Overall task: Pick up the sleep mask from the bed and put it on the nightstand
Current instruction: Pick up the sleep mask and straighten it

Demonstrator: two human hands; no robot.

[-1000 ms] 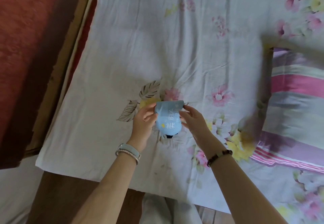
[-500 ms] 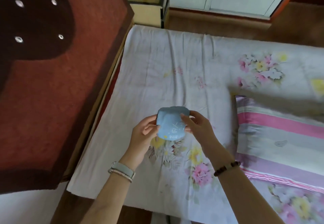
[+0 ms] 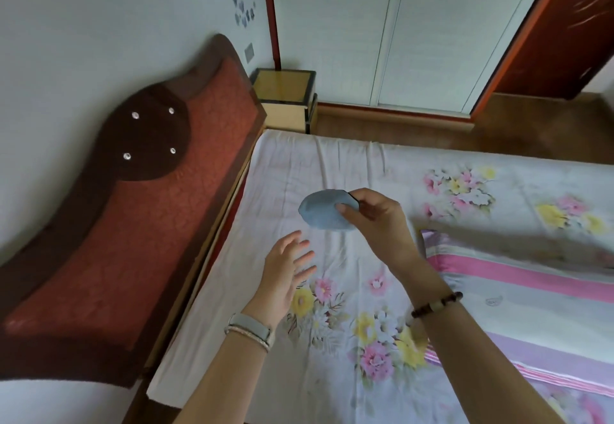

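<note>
While aloft: one sleep mask (image 3: pixel 324 210) (two hands).

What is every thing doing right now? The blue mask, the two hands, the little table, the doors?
Sleep mask: folded up, held in the air above the bed.
Right hand: pinching the mask.
Left hand: open, fingers spread, holding nothing.
Nightstand: top bare, mask not yet on it.
Wardrobe doors: shut.
Bed sheet: spread flat, a bit wrinkled.

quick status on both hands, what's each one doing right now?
Left hand: open, fingers spread, holding nothing, above the bed sheet.
Right hand: closed on the blue sleep mask, held up over the bed.
</note>
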